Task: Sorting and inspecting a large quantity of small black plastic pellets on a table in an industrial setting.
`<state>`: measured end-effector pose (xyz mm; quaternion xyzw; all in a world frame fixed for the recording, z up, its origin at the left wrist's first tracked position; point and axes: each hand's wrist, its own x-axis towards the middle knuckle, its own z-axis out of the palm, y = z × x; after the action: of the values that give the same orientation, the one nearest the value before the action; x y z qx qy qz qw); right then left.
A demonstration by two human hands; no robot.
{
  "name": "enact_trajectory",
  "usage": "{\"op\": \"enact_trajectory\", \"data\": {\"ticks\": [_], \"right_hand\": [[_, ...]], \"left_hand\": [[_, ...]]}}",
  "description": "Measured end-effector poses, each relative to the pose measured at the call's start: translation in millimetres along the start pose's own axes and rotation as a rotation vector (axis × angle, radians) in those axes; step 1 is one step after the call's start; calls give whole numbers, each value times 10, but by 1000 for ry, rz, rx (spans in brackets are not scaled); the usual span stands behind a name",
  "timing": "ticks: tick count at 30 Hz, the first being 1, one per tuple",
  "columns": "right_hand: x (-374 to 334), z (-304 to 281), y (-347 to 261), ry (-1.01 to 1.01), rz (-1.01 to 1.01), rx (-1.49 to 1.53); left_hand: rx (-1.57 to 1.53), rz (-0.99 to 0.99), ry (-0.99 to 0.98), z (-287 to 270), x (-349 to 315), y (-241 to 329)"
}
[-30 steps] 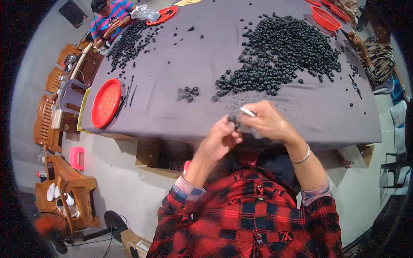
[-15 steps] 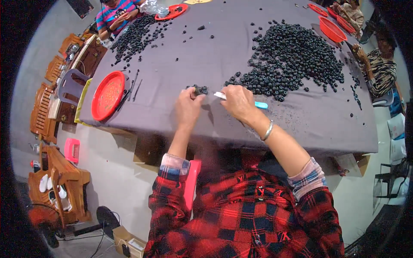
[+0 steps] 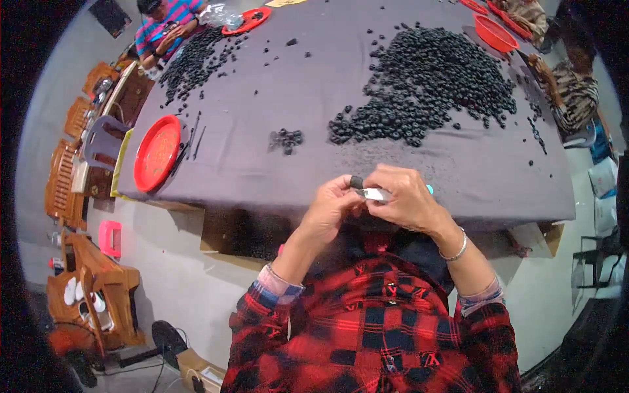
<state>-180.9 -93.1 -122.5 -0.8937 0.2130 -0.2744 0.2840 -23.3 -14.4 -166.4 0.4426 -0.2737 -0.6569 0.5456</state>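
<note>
My left hand [image 3: 329,206] pinches a small black round piece [image 3: 356,181] between thumb and fingers, just above the table's near edge. My right hand [image 3: 407,200] grips a slim knife-like tool [image 3: 377,194], its pale front end pointing left against the black piece. A teal tip shows beyond the right hand. The exact contact between tool and piece is hidden by the fingers. Ahead of my left hand lies a small cluster of black pieces [image 3: 286,139]. Beyond my right hand spreads a large pile of the same ring-like black pieces [image 3: 439,78].
A red plastic tray [image 3: 157,154] rests at the left edge, with thin dark sticks [image 3: 196,141] beside it. Another black pile [image 3: 196,65] lies far left, near a person [image 3: 171,29]. Red basins [image 3: 496,33] and other people [image 3: 570,92] are at the right. Grey cloth covers the table [image 3: 249,170].
Both hands have come back toward my body and to the right, and closer together. My left hand has left the small cluster and now holds a black piece at the tool.
</note>
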Motion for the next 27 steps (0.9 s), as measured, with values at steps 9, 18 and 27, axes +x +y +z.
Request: {"op": "enact_trajectory", "data": {"ticks": [9,18,27], "right_hand": [[-256,-248,-73,59,157,346],[-263,-275,-51,-28,240,737],[-270,-245,-120,17,320,747]], "left_hand": [[-255,4,-110,279,-99,-39],[-339,0,-265,274,-112,-97],[-473,0,-168,337,-145,-99]]}}
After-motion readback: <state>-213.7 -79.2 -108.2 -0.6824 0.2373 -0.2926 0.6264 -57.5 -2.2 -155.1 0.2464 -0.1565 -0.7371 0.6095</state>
